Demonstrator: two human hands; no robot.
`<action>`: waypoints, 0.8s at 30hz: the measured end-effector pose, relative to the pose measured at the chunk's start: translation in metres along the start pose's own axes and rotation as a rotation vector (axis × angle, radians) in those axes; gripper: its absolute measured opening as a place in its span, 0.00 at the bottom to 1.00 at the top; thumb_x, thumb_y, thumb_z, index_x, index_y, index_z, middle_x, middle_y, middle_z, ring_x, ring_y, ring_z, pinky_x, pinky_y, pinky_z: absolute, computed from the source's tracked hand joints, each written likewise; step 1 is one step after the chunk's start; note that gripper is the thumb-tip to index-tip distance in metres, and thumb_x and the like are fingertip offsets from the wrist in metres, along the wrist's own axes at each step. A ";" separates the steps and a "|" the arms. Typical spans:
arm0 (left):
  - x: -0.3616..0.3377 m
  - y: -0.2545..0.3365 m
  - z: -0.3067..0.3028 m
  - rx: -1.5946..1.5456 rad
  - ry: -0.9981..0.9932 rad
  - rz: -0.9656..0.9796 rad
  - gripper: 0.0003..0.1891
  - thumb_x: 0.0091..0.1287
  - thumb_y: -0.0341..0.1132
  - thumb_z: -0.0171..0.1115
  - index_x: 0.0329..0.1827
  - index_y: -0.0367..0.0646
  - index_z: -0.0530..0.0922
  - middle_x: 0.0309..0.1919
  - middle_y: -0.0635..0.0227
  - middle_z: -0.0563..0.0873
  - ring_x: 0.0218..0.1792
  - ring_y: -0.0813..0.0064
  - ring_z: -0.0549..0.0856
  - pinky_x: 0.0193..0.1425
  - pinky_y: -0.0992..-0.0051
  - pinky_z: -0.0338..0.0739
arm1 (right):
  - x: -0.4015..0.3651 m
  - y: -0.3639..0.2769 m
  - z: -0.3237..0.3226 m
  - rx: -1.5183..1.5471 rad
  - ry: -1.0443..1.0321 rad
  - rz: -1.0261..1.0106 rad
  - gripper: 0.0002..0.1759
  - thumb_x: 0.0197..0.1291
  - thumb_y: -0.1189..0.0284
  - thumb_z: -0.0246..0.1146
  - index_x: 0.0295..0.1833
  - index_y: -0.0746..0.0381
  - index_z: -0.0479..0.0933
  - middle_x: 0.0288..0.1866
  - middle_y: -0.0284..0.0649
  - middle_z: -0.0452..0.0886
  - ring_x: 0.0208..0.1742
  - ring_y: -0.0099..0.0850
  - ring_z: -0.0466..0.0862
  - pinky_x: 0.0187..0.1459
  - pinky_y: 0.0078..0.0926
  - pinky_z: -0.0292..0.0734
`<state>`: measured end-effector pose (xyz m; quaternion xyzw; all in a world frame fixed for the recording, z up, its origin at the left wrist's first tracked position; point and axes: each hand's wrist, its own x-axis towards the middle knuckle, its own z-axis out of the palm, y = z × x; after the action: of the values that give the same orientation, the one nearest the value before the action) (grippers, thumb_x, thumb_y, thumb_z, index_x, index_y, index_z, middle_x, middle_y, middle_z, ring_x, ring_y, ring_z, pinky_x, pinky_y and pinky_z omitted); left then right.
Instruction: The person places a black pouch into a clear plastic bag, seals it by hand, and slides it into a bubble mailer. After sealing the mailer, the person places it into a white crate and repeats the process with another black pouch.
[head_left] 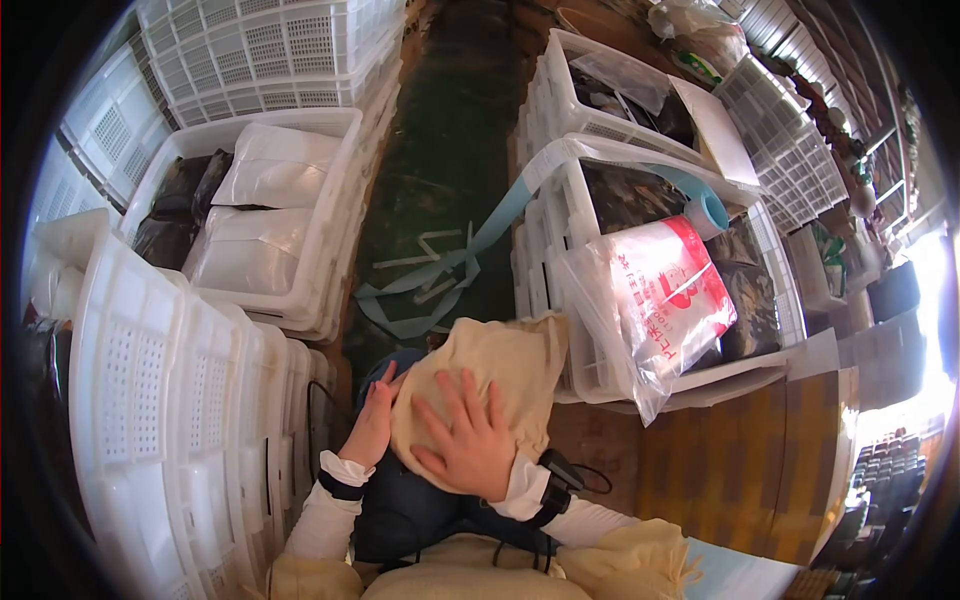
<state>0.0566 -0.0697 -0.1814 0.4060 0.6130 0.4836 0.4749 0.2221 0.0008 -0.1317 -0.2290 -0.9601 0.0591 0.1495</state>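
A beige cloth (pixel 530 365), which could be a bag or a folded piece, lies over my lap. My right hand (pixel 470 435) rests flat on top of it with the fingers spread. Against the cloth's left edge is my left hand (pixel 374 422), its fingers stretched forward; part of them is hidden by the cloth's edge. Neither hand is closed around anything that I can see.
At left, a white plastic crate (pixel 325 200) holds white and dark packets beside stacked crates (pixel 130 360). At right, another crate (pixel 790 285) carries a red-and-clear plastic bag (pixel 672 290) and a light-blue strip roll (pixel 707 214). The strip trails onto the green floor (pixel 425 150).
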 end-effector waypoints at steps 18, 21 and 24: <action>0.032 0.045 0.033 0.674 0.030 -0.025 0.59 0.41 0.61 0.73 0.66 0.26 0.54 0.63 0.36 0.62 0.71 0.46 0.53 0.72 0.52 0.47 | -0.043 0.102 0.041 1.408 0.342 0.913 0.30 0.69 0.56 0.49 0.65 0.70 0.64 0.60 0.45 0.72 0.61 0.32 0.71 0.61 0.23 0.63; 0.024 0.043 0.034 0.529 0.063 -0.011 0.58 0.41 0.56 0.76 0.66 0.28 0.53 0.61 0.38 0.66 0.66 0.47 0.64 0.69 0.59 0.57 | -0.034 0.097 0.031 1.894 0.353 0.939 0.31 0.66 0.51 0.53 0.62 0.65 0.66 0.53 0.36 0.75 0.53 0.24 0.74 0.55 0.20 0.68; 0.018 0.066 0.029 0.327 0.044 -0.026 0.55 0.43 0.54 0.77 0.65 0.30 0.53 0.59 0.42 0.70 0.59 0.51 0.73 0.64 0.67 0.65 | -0.029 0.094 0.024 2.166 0.297 0.813 0.31 0.66 0.52 0.54 0.63 0.65 0.66 0.53 0.37 0.75 0.53 0.24 0.74 0.55 0.20 0.68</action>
<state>0.0840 -0.0332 -0.1224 0.4592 0.6990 0.3797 0.3953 0.2792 0.0695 -0.1791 -0.2771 -0.2365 0.8638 0.3479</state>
